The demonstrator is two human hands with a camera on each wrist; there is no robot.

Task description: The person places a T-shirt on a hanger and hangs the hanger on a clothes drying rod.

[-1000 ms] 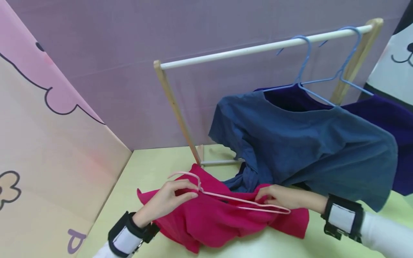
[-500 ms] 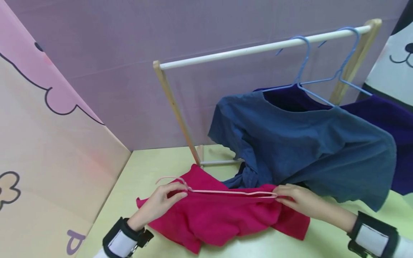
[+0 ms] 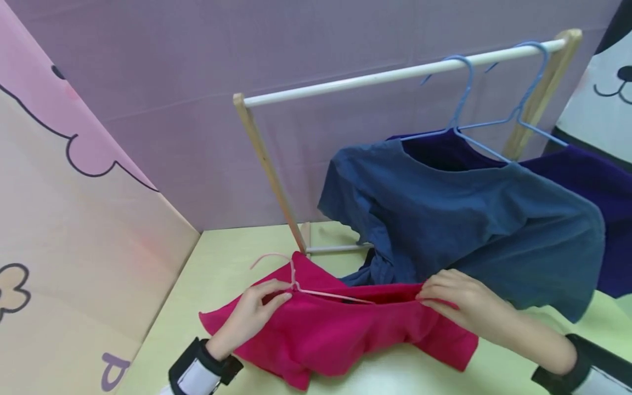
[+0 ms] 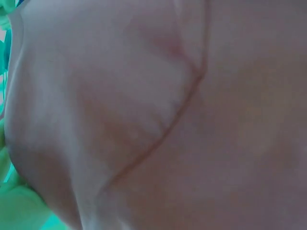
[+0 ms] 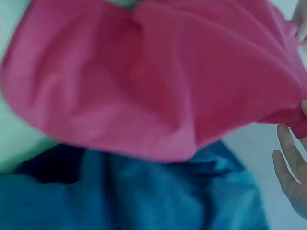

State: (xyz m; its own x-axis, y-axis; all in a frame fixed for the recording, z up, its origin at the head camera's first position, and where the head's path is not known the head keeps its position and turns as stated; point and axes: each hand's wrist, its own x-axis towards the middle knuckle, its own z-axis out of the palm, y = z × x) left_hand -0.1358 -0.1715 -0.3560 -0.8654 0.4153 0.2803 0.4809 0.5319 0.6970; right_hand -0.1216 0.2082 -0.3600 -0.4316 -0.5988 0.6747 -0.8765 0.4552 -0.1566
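Note:
A crimson T-shirt point(image 3: 340, 334) lies bunched across the front of the table, its neckline facing up. The left hand point(image 3: 257, 310) pinches a pale pink clothes hanger point(image 3: 332, 295) just left of its hook, at the collar. One hanger arm runs down into the neck opening and its end is hidden in the cloth; the left arm is covered too. At the right side of the neckline, the right hand point(image 3: 466, 299) pinches the collar edge and stretches it sideways. Crimson cloth point(image 5: 158, 81) fills much of the right wrist view; the left wrist view is mostly discoloured fabric point(image 4: 144, 120).
Behind the shirt stands a clothes rack with a white rail point(image 3: 355, 80) and wooden posts. A slate-blue T-shirt point(image 3: 444, 219) and a dark purple garment point(image 3: 612, 208) hang on blue hangers point(image 3: 461, 104) at its right. A printed panel point(image 3: 89, 236) borders the table's left.
The right hand has moved from inside the collar out to its right edge. The hanger's right end has slipped into the neck opening, and the hook now stands more upright.

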